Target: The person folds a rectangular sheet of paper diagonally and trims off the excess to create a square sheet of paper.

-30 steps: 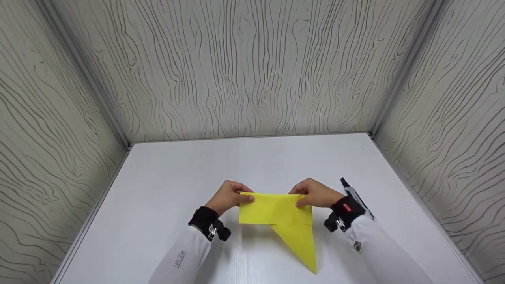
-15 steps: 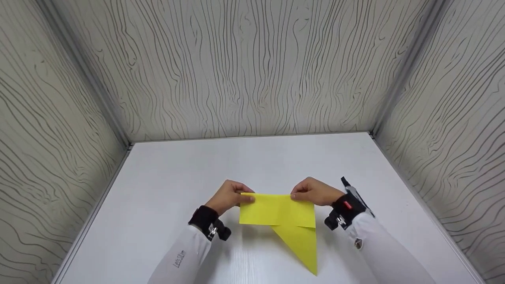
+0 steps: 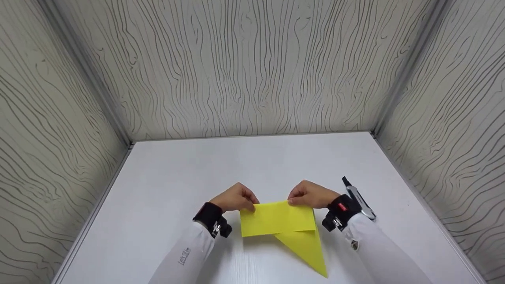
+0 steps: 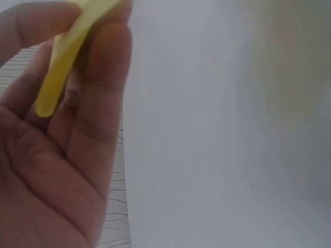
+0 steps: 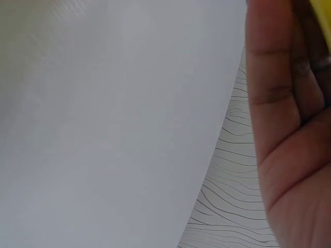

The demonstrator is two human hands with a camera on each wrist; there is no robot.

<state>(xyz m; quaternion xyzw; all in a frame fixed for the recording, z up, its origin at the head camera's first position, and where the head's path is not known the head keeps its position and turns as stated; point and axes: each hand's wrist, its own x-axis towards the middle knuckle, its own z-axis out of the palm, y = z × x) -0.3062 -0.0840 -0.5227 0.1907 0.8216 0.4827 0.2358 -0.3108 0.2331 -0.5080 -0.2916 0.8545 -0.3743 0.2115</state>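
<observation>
A folded sheet of yellow paper (image 3: 272, 221) is held up above the table in the head view. Its upper part is a wide rectangle, and a pointed triangular flap hangs below at the right. My left hand (image 3: 236, 198) pinches the top left corner between thumb and fingers. With thumb and fingers, my right hand (image 3: 311, 194) pinches the top edge right of the middle. In the left wrist view the paper (image 4: 54, 85) passes edge-on between thumb and fingers. Only a sliver of the paper (image 5: 323, 18) shows in the right wrist view.
The white table (image 3: 189, 165) lies beneath both hands. Wood-grain patterned panels (image 3: 252, 71) stand at its back and both sides. Black straps with small cameras (image 3: 209, 217) are on both wrists.
The left hand has moved slightly right and turned, tilting the paper's left side lower. The right hand has shifted its pinch left along the top edge. The triangular flap's tip has swung right.
</observation>
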